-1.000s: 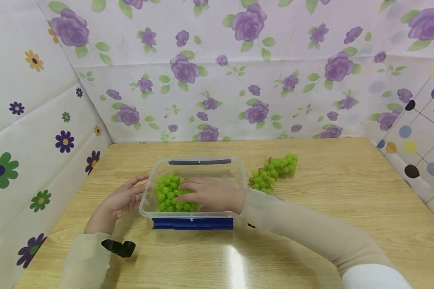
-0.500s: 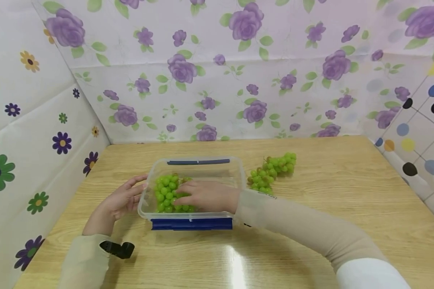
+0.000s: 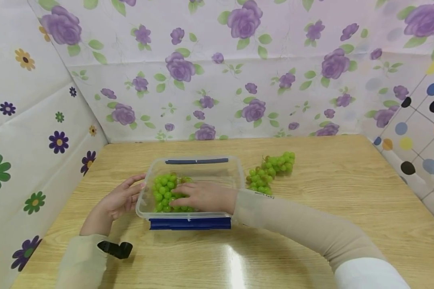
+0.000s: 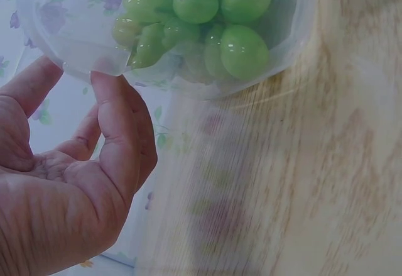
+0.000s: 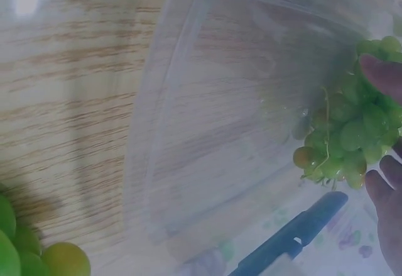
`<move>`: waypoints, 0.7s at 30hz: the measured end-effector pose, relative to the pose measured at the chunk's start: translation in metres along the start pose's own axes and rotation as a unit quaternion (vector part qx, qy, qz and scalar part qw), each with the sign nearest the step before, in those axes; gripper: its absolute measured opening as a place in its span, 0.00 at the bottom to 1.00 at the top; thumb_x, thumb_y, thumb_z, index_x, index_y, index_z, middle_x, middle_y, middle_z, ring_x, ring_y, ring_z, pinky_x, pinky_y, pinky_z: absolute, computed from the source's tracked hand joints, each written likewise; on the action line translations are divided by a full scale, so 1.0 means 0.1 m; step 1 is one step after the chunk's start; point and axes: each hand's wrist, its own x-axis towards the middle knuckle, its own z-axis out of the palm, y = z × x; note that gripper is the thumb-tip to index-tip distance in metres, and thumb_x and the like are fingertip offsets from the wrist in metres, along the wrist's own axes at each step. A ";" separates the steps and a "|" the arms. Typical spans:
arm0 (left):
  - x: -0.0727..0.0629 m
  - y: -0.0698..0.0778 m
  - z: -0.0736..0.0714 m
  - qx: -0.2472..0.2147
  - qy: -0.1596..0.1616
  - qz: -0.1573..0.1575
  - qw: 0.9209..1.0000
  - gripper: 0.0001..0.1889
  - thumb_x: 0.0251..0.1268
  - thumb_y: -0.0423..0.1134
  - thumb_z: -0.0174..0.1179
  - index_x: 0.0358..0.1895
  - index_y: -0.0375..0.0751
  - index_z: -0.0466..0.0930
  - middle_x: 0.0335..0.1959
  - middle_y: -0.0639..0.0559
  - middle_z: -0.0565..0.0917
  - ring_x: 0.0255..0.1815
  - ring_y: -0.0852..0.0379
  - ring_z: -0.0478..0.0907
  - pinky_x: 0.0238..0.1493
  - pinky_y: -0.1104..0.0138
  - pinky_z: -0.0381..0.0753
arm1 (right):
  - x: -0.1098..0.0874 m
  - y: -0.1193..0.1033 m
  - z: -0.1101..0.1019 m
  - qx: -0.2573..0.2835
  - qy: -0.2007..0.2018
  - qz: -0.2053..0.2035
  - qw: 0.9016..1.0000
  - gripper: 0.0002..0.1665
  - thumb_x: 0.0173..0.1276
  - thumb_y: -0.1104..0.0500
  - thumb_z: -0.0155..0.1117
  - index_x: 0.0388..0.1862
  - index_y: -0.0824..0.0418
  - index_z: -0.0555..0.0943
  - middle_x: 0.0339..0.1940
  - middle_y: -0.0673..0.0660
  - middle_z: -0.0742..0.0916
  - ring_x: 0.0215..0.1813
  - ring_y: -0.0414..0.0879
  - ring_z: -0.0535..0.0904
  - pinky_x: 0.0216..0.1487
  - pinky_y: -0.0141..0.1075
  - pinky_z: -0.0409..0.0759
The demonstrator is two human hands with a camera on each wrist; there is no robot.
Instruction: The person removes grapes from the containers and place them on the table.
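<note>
A clear plastic food container with blue clip edges stands without a lid on the wooden table. Green grapes fill its left half. My right hand reaches inside from the right and rests on this bunch, thumb and fingers spread over it. In the right wrist view, the thumb lies on the grapes and other fingertips are beside them. At the container's left side, my left hand touches the rim with thumb and fingertips, as the left wrist view shows. The right palm's underside is hidden.
To the container's right lies another elongated bunch of green grapes. Flowered cloth hangs behind the table and patterned sheets line both sides. A blue clip runs along the container's front; black straps sit on the left wrist.
The whole head view has shifted slightly to the left. My right hand edges a little left over the grapes in the container; my left hand stays at the rim.
</note>
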 end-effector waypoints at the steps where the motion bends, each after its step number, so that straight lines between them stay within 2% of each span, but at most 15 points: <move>1: 0.00 0.00 0.00 -0.001 0.000 0.000 1.000 0.14 0.75 0.44 0.48 0.58 0.61 0.61 0.37 0.59 0.83 0.37 0.63 0.83 0.37 0.68 0.83 | 0.00 0.00 0.00 -0.001 0.003 -0.001 1.000 0.32 0.70 0.67 0.56 0.69 0.45 0.67 0.70 0.55 0.70 0.70 0.48 0.67 0.65 0.36 0.71; 8: -0.01 -0.02 0.00 0.002 -0.001 0.005 1.000 0.15 0.75 0.44 0.48 0.60 0.60 0.60 0.39 0.59 0.83 0.38 0.63 0.83 0.37 0.69 0.83 | 0.00 0.00 0.02 -0.015 0.012 -0.004 1.000 0.32 0.69 0.68 0.56 0.68 0.44 0.68 0.68 0.54 0.72 0.66 0.46 0.70 0.61 0.33 0.73; 12: -0.01 -0.04 0.00 0.001 0.000 0.004 1.000 0.16 0.75 0.44 0.48 0.61 0.59 0.60 0.39 0.59 0.83 0.38 0.63 0.83 0.37 0.68 0.83 | 0.00 0.00 0.04 -0.022 0.026 -0.006 0.999 0.31 0.69 0.69 0.55 0.67 0.44 0.70 0.65 0.53 0.75 0.62 0.44 0.73 0.54 0.30 0.76; 17: 0.00 -0.05 -0.01 0.000 0.003 0.004 1.000 0.15 0.75 0.44 0.48 0.60 0.59 0.60 0.38 0.59 0.82 0.38 0.63 0.83 0.36 0.68 0.83 | 0.00 0.00 0.06 -0.029 0.033 0.001 0.999 0.25 0.70 0.68 0.54 0.61 0.46 0.73 0.63 0.52 0.76 0.63 0.43 0.72 0.58 0.31 0.74; 21: 0.00 -0.04 -0.01 0.002 0.005 0.002 1.000 0.15 0.75 0.44 0.48 0.60 0.59 0.60 0.37 0.59 0.81 0.37 0.62 0.83 0.36 0.68 0.83 | 0.00 0.00 0.05 -0.037 0.021 0.007 0.999 0.21 0.71 0.67 0.53 0.57 0.47 0.75 0.63 0.52 0.75 0.64 0.43 0.70 0.62 0.32 0.71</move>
